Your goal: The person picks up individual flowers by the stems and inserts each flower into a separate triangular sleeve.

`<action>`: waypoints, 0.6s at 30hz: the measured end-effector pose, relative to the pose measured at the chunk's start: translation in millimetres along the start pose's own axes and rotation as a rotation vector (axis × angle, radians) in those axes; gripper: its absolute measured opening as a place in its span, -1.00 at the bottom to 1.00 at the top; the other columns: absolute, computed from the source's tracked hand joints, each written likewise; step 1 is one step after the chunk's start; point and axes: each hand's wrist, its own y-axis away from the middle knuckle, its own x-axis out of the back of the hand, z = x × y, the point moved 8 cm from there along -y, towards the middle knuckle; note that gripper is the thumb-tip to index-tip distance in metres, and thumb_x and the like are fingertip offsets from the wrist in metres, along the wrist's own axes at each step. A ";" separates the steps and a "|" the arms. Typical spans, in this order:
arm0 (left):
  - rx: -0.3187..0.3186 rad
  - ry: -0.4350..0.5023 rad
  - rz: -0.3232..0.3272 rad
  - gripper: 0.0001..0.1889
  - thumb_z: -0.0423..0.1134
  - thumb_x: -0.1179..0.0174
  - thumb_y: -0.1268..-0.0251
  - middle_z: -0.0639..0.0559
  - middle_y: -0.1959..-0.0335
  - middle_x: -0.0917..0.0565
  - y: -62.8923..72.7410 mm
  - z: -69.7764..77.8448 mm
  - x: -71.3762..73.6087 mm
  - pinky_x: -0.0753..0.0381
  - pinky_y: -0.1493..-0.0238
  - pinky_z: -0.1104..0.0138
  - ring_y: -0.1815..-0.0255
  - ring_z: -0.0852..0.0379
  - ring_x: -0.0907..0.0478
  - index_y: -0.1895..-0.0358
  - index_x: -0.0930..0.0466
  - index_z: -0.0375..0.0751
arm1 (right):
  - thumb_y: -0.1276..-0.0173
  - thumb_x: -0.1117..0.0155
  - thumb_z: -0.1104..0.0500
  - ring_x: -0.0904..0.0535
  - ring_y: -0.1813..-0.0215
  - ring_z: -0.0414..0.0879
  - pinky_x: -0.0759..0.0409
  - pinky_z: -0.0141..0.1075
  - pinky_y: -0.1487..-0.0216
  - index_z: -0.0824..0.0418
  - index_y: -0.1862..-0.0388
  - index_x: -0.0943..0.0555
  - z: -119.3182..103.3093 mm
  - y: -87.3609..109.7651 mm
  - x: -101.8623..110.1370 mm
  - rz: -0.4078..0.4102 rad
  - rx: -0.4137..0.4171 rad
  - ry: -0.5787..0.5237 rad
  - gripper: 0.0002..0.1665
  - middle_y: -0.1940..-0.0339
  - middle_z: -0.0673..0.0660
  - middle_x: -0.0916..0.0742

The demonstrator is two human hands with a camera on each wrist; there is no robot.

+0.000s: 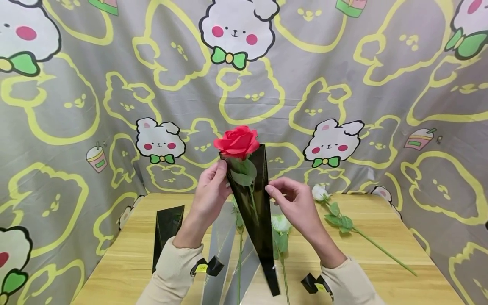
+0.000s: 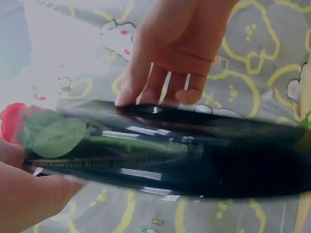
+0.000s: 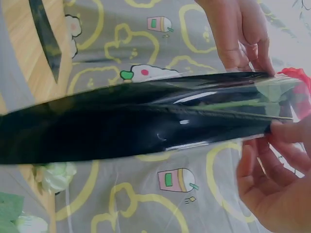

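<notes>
Nothing reads with certainty; 1 yellow label [image 1: 201,268] on the black left wrist camera [image 1: 216,266] bears dark marks too small to make out; 1 more, the right yellow label [image 1: 320,288] — on the right wrist camera [image 1: 309,283] — is equally illegible; the fine marks along the dark flower wrapper [image 2: 233,162] — blurred.

Head view: looks forward and down, from farther back, over the pale wood-grain surface [image 1: 129,250]. Wrist views: face the glossy black tapered plastic sleeve [image 3: 121,131] at close range; it spans both sideways.
</notes>
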 end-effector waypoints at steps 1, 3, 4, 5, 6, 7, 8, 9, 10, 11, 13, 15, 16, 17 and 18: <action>-0.007 -0.016 0.000 -0.65 -0.17 0.21 -0.74 0.00 -0.07 -0.56 -0.3 0.8 -1.4 -0.60 0.06 0.25 -0.02 0.13 -0.56 -0.25 -0.49 -0.26 | -0.45 -0.40 0.17 -0.70 0.27 -0.03 -0.72 -0.20 0.25 0.24 0.10 -0.75 -1.7 -1.0 0.4 -0.001 -0.003 -0.007 -0.84 0.26 0.10 -0.77; -0.016 -0.057 -0.011 -0.70 -0.18 0.19 -0.74 -0.01 0.01 -0.54 -1.0 2.1 -4.6 -0.59 0.11 0.25 0.03 0.12 -0.55 -0.07 -0.53 -0.23 | -0.45 -0.40 0.17 -0.71 0.27 -0.05 -0.72 -0.21 0.23 0.25 0.05 -0.74 -7.6 -5.2 3.2 0.019 0.006 -0.028 -0.81 0.23 0.12 -0.78; -0.015 -0.073 -0.020 -0.71 -0.18 0.19 -0.74 -0.02 0.01 -0.53 -1.2 2.2 -6.3 -0.59 0.10 0.24 0.03 0.12 -0.54 -0.05 -0.54 -0.20 | -0.45 -0.40 0.18 -0.71 0.27 -0.05 -0.73 -0.22 0.23 0.26 0.05 -0.73 -11.0 -8.5 5.1 0.038 0.017 -0.041 -0.80 0.23 0.13 -0.78; -0.010 -0.092 -0.031 -0.71 -0.17 0.20 -0.74 -0.02 0.04 -0.52 -1.4 2.2 -8.1 -0.59 0.11 0.24 0.05 0.12 -0.53 0.00 -0.53 -0.19 | -0.46 -0.39 0.19 -0.71 0.29 -0.07 -0.73 -0.22 0.23 0.27 0.05 -0.73 -14.6 -12.3 6.9 0.058 0.034 -0.055 -0.81 0.24 0.15 -0.77; -0.006 -0.110 -0.040 -0.72 -0.17 0.20 -0.74 -0.03 0.07 -0.50 -1.6 2.2 -9.7 -0.57 0.13 0.25 0.06 0.12 -0.50 0.02 -0.51 -0.21 | -0.46 -0.38 0.20 -0.71 0.31 -0.08 -0.73 -0.23 0.24 0.28 0.07 -0.73 -18.0 -16.0 8.2 0.075 0.051 -0.066 -0.82 0.25 0.16 -0.77; 0.003 -0.133 -0.046 -0.71 -0.17 0.20 -0.74 -0.03 0.06 -0.49 -1.4 1.7 -10.5 -0.57 0.12 0.26 0.04 0.12 -0.49 -0.03 -0.51 -0.23 | -0.46 -0.38 0.22 -0.71 0.34 -0.08 -0.73 -0.24 0.26 0.30 0.09 -0.74 -21.8 -19.4 8.6 0.085 0.072 -0.070 -0.84 0.26 0.17 -0.78; 0.010 -0.166 -0.049 -0.69 -0.17 0.20 -0.74 -0.05 0.00 -0.51 -0.9 1.9 -11.4 -0.57 0.09 0.26 -0.01 0.12 -0.49 -0.11 -0.51 -0.25 | -0.45 -0.38 0.23 -0.70 0.36 -0.09 -0.72 -0.26 0.30 0.30 0.13 -0.75 -25.2 -22.0 8.3 0.092 0.091 -0.064 -0.86 0.29 0.19 -0.77; -0.001 -0.213 -0.053 -0.65 -0.17 0.20 -0.74 -0.07 -0.12 -0.53 -0.9 2.5 -12.3 -0.59 -0.03 0.23 -0.14 0.10 -0.48 -0.25 -0.49 -0.26 | -0.45 -0.39 0.24 -0.69 0.38 -0.10 -0.70 -0.28 0.33 0.30 0.16 -0.76 -28.1 -23.8 7.4 0.094 0.104 -0.057 -0.87 0.31 0.22 -0.77; -0.018 -0.265 -0.047 -0.61 -0.17 0.19 -0.74 -0.07 -0.23 -0.53 -0.8 3.8 -12.5 -0.58 -0.14 0.22 -0.24 0.10 -0.46 -0.35 -0.46 -0.27 | -0.45 -0.39 0.24 -0.68 0.39 -0.11 -0.68 -0.30 0.35 0.29 0.18 -0.77 -30.0 -25.1 6.5 0.093 0.112 -0.051 -0.88 0.33 0.23 -0.77; -0.037 -0.310 -0.034 -0.61 -0.17 0.19 -0.74 -0.09 -0.18 -0.53 -1.3 5.9 -12.3 -0.57 -0.12 0.25 -0.21 0.11 -0.46 -0.29 -0.48 -0.35 | -0.44 -0.39 0.24 -0.68 0.40 -0.11 -0.67 -0.32 0.37 0.29 0.19 -0.78 -31.8 -25.7 6.2 0.093 0.115 -0.046 -0.88 0.34 0.23 -0.77; -0.057 -0.350 -0.007 -0.58 -0.17 0.17 -0.73 -0.11 -0.19 -0.53 -1.2 9.4 -11.0 -0.58 -0.09 0.26 -0.19 0.09 -0.48 -0.35 -0.44 -0.39 | -0.44 -0.40 0.24 -0.68 0.40 -0.12 -0.66 -0.33 0.37 0.29 0.20 -0.78 -33.4 -26.8 7.3 0.100 0.115 -0.050 -0.89 0.36 0.23 -0.77; -0.072 -0.332 -0.015 -0.57 -0.18 0.18 -0.74 -0.10 -0.24 -0.51 -1.7 12.4 -11.7 -0.56 -0.16 0.26 -0.22 0.07 -0.46 -0.38 -0.42 -0.40 | -0.43 -0.40 0.25 -0.69 0.40 -0.11 -0.68 -0.31 0.35 0.30 0.20 -0.78 -33.7 -28.0 11.5 0.116 0.104 -0.074 -0.89 0.37 0.24 -0.76; -0.063 -0.295 -0.025 -0.57 -0.18 0.19 -0.74 -0.09 -0.22 -0.50 -1.6 13.4 -11.8 -0.58 -0.10 0.29 -0.19 0.08 -0.46 -0.39 -0.41 -0.38 | -0.43 -0.40 0.26 -0.70 0.39 -0.11 -0.70 -0.30 0.33 0.31 0.20 -0.78 -33.4 -29.2 13.3 0.122 0.100 -0.087 -0.89 0.37 0.23 -0.76; -0.046 -0.242 -0.044 -0.56 -0.17 0.20 -0.74 -0.07 -0.25 -0.47 -2.0 13.7 -12.4 -0.58 -0.10 0.30 -0.20 0.09 -0.45 -0.43 -0.37 -0.37 | -0.43 -0.40 0.26 -0.71 0.37 -0.11 -0.71 -0.28 0.30 0.32 0.19 -0.77 -33.5 -30.2 14.6 0.124 0.096 -0.097 -0.88 0.37 0.23 -0.76; -0.028 -0.195 -0.074 -0.51 -0.16 0.22 -0.74 -0.04 -0.40 -0.39 -1.9 13.4 -13.6 -0.56 -0.20 0.26 -0.32 0.09 -0.40 -0.55 -0.24 -0.30 | -0.43 -0.40 0.27 -0.72 0.36 -0.10 -0.72 -0.27 0.29 0.33 0.18 -0.77 -33.6 -31.1 14.9 0.118 0.092 -0.105 -0.88 0.35 0.23 -0.76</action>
